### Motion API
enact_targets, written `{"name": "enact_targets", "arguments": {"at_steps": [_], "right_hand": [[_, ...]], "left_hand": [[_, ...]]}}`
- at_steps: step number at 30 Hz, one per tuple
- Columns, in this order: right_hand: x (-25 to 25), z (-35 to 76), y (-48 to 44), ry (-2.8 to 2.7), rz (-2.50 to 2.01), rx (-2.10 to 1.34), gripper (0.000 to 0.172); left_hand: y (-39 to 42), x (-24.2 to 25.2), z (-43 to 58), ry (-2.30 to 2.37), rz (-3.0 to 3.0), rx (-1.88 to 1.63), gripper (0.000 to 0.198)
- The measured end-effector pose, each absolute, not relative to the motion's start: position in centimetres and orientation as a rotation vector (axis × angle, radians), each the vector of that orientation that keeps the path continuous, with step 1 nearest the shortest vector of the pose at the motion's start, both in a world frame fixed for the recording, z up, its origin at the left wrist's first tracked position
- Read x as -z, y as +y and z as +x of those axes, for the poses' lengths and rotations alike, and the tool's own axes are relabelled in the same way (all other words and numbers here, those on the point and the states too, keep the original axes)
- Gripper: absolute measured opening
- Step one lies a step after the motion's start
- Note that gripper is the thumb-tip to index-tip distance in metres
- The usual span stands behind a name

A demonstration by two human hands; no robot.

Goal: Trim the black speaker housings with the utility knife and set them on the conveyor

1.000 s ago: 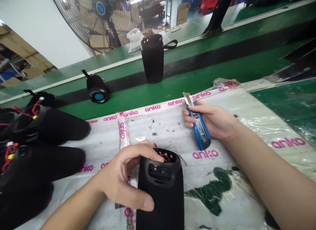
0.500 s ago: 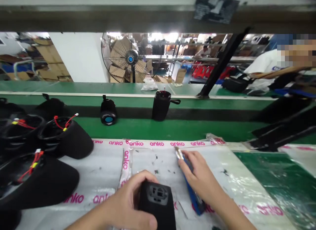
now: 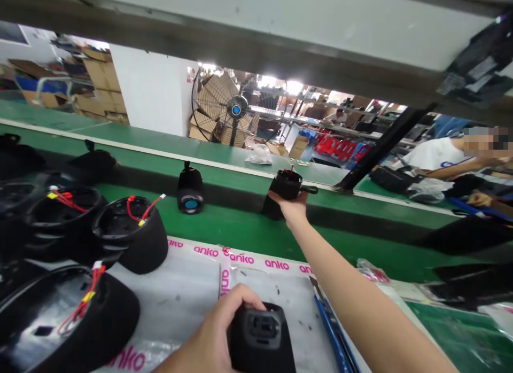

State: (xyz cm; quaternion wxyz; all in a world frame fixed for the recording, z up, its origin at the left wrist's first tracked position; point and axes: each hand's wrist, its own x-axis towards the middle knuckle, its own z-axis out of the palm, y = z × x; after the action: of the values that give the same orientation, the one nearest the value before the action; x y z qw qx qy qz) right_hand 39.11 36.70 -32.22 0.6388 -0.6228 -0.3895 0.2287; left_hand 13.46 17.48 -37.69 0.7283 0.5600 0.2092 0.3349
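Note:
My left hand (image 3: 218,330) is wrapped round a black speaker housing (image 3: 262,338) low in the middle of the view, its port panel facing up. Stretched out to the green conveyor, my right hand (image 3: 294,208) grips a black cylindrical speaker body (image 3: 284,186) that has an open top, a red wire and a strap loop. Under my right forearm a long blue-handled tool (image 3: 334,330) with a thin dark tip lies on the bench. Another black speaker (image 3: 190,194) with a blue end disc rests on the conveyor further left.
Several black housings (image 3: 150,242) with red wires crowd the left side. White sheeting with pink print (image 3: 176,293) covers the bench. A metal beam (image 3: 240,36) crosses overhead, and a slanted black post (image 3: 380,151) stands right. A fan (image 3: 236,111) and a person (image 3: 435,154) are beyond.
My right hand has let go of the blue-handled tool, moved forward and closed on the speaker body on the conveyor. My left hand still holds its housing. The view has tilted.

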Motion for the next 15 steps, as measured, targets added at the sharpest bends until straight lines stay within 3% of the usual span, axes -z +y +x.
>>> {"name": "enact_targets", "arguments": {"at_steps": [4, 8, 10, 15], "right_hand": [[30.9, 40.2, 31.3, -0.932, -1.274, -0.667, 0.042], [29.1, 41.5, 22.8, -1.033, -1.079, -0.913, 0.042], [28.6, 41.8, 18.8, -1.079, -0.969, -1.033, 0.05], [29.4, 42.2, 10.9, -1.098, -0.748, -1.225, 0.091]], "left_hand": [[16.6, 37.1, 13.3, 0.511, 1.158, -0.745, 0.068], [15.5, 36.2, 13.3, 0.527, 1.163, -0.742, 0.069], [15.2, 35.3, 13.3, 0.605, 1.202, -0.803, 0.068], [14.0, 33.4, 13.6, 0.799, 1.299, -0.98, 0.062]]}}
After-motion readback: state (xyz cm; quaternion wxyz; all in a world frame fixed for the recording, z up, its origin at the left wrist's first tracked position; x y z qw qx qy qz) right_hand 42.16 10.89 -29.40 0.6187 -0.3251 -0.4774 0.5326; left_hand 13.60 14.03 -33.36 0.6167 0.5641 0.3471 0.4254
